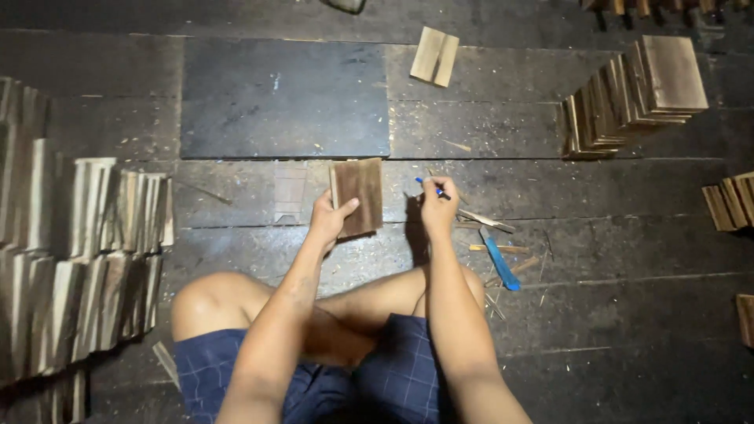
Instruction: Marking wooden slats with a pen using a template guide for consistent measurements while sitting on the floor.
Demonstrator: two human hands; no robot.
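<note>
On dark floorboards (597, 259), left hand (328, 218) grips a brown streaked wood block (360, 196).

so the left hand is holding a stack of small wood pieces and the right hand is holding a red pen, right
Not quite: the pen in the right hand is blue, not red, as the head view shows. The rest holds: the left hand grips a stack of small wood pieces.
</note>
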